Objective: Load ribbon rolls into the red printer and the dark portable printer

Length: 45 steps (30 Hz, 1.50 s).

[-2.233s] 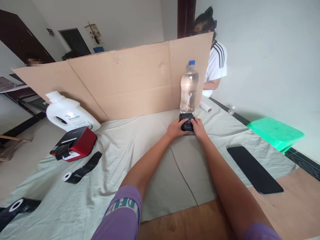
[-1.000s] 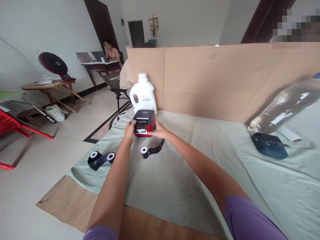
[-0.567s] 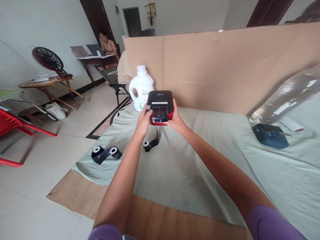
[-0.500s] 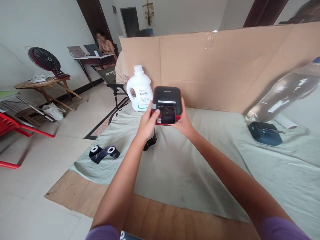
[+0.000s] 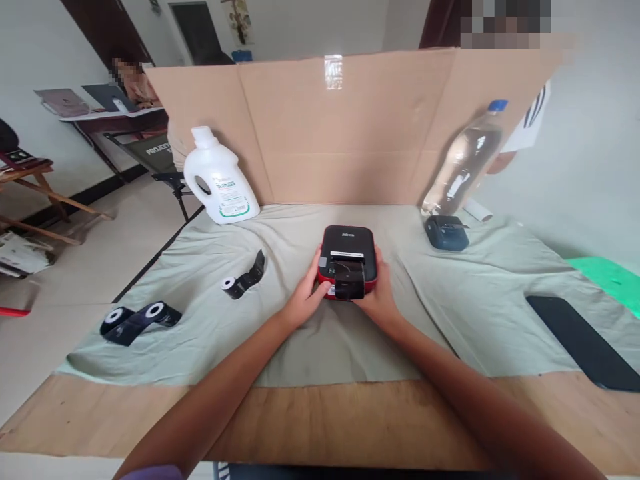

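Note:
A small red and black label printer (image 5: 347,259) rests on the pale green cloth (image 5: 280,333) in the middle of the table. My left hand (image 5: 306,300) grips its left side and my right hand (image 5: 379,299) grips its right side, fingers curled round the body. A strip of black tape hangs from its front slot. A black ribbon roll with a white core (image 5: 243,280) lies to the left of my left hand. A second pair of ribbon rolls (image 5: 134,320) lies at the cloth's left edge.
A white detergent jug (image 5: 217,180) stands back left and a clear water bottle (image 5: 463,163) back right, with a dark blue small printer (image 5: 447,233) at its foot. A cardboard screen (image 5: 345,127) walls the back. A black phone (image 5: 583,341) lies right. Another person sits behind the screen.
Both hands left the dark blue printer, took the red printer from the left by the jug, lifted it and brought it down onto the cloth's middle. The head turned back to centre.

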Motion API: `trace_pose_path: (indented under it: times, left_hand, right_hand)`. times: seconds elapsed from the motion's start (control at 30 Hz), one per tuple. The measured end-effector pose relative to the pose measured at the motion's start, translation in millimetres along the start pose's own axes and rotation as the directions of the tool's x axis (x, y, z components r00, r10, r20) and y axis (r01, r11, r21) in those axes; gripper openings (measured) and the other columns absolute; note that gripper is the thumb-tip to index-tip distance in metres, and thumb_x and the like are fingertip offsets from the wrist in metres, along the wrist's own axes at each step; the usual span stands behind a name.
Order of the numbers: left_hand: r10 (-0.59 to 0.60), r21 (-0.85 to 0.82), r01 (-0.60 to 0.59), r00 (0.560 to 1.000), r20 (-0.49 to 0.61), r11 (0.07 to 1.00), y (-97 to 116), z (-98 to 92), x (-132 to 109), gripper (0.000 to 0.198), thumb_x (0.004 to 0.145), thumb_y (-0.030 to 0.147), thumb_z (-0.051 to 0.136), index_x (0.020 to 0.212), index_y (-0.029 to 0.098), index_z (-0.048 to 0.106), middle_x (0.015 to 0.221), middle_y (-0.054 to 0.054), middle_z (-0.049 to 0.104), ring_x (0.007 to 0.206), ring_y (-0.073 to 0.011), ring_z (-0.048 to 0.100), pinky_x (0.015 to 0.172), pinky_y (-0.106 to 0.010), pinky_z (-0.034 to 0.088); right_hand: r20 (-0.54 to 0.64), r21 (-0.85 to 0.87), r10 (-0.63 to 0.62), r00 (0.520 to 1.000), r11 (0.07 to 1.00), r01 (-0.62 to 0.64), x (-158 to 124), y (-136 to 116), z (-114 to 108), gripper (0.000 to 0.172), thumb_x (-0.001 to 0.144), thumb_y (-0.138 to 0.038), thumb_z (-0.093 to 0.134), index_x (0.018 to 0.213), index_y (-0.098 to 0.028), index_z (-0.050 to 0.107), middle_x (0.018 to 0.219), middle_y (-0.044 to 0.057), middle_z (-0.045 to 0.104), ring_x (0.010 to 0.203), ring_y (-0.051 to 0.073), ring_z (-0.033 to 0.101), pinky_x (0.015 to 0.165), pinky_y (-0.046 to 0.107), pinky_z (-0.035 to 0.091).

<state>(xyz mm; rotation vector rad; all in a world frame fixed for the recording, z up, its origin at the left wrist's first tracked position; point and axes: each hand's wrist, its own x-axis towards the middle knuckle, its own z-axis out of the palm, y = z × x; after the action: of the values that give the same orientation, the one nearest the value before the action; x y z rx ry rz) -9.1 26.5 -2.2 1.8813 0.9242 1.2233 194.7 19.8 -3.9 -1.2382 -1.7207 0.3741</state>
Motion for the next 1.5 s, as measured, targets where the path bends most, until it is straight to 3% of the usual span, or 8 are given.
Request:
trace_pose_path:
  times: [0.1, 0.43, 0.63, 0.97, 1.13, 1.3, 1.5]
  left_hand:
    - [-0.032, 0.018, 0.033, 0.999, -0.016, 0.999, 0, -4.1, 0, 0.072, 0.101, 0.047, 0.045, 0.163, 0.027, 0.013, 0.171, -0.002, 0.008, 0.158, -0.0217, 0.004, 0.130, -0.038, 0.009]
    - [-0.044, 0.020, 0.043, 0.999, 0.014, 0.999, 0, 0.6, -5, 0.076, 0.102, 0.047, 0.042, 0.163, 0.027, 0.001, 0.171, -0.002, -0.001, 0.158, -0.0199, 0.000, 0.131, -0.040, 0.005]
    - [-0.074, 0.045, 0.073, 0.997, 0.017, 0.996, 2, 0.1, -12, 0.077, 0.103, 0.045, 0.042, 0.163, 0.027, -0.003, 0.171, -0.002, -0.005, 0.158, -0.0199, -0.004, 0.131, -0.040, 0.005]
    - [-0.089, 0.029, 0.090, 0.996, -0.014, 0.996, 5, -0.8, -13, 0.072, 0.101, 0.045, 0.046, 0.161, 0.025, 0.011, 0.171, -0.006, 0.002, 0.158, -0.0221, 0.002, 0.130, -0.041, 0.011]
    - [-0.067, -0.028, 0.066, 0.997, -0.036, 0.997, -4, 0.4, -16, 0.049, 0.101, 0.043, 0.048, 0.143, 0.028, 0.028, 0.171, -0.010, 0.004, 0.157, -0.0251, 0.016, 0.124, -0.046, 0.031]
    - [-0.060, -0.037, 0.058, 0.997, -0.055, 0.998, -4, -0.9, -16, 0.039, 0.099, 0.037, 0.052, 0.133, 0.029, 0.034, 0.168, -0.012, 0.016, 0.154, -0.0261, 0.026, 0.122, -0.049, 0.034]
    - [-0.146, 0.019, 0.148, 0.985, -0.094, 0.989, -4, -4.2, -17, 0.044, 0.095, 0.040, 0.059, 0.132, 0.026, 0.040, 0.149, -0.013, 0.047, 0.130, -0.0261, 0.056, 0.112, -0.047, 0.045]
  right_hand:
    - [-0.033, 0.100, 0.049, 0.998, 0.994, -0.046, 5, -3, 5, 0.117, 0.066, -0.052, 0.083, 0.158, -0.028, 0.015, 0.132, 0.015, 0.048, 0.119, 0.038, 0.051, 0.104, 0.054, 0.046]
    - [0.020, 0.078, 0.031, 0.999, 0.996, -0.033, 5, 2, 7, 0.115, 0.069, -0.049, 0.080, 0.160, -0.019, 0.015, 0.138, 0.019, 0.048, 0.124, 0.038, 0.046, 0.105, 0.057, 0.043]
    - [0.016, 0.083, -0.005, 1.000, 0.997, 0.004, -1, -1, 5, 0.111, 0.073, -0.045, 0.080, 0.160, -0.021, 0.015, 0.136, 0.017, 0.047, 0.125, 0.035, 0.046, 0.107, 0.057, 0.043]
    - [0.024, 0.052, -0.056, 0.998, 0.997, 0.054, -5, 4, 6, 0.104, 0.076, -0.038, 0.076, 0.158, -0.025, 0.013, 0.139, 0.018, 0.042, 0.130, 0.036, 0.044, 0.108, 0.060, 0.041]
    - [0.034, 0.045, -0.061, 0.998, 0.997, 0.060, -5, -1, 4, 0.103, 0.078, -0.039, 0.076, 0.157, -0.027, 0.012, 0.140, 0.017, 0.040, 0.132, 0.036, 0.042, 0.110, 0.060, 0.041]
    - [0.030, 0.058, -0.060, 0.998, 0.997, 0.058, -5, -2, 3, 0.102, 0.077, -0.034, 0.075, 0.157, -0.029, 0.013, 0.140, 0.016, 0.040, 0.132, 0.035, 0.043, 0.109, 0.059, 0.042]
    - [0.017, 0.055, -0.055, 0.998, 0.997, 0.054, -5, 3, 5, 0.104, 0.073, -0.033, 0.079, 0.156, -0.028, 0.017, 0.136, 0.015, 0.043, 0.128, 0.035, 0.045, 0.108, 0.058, 0.044]
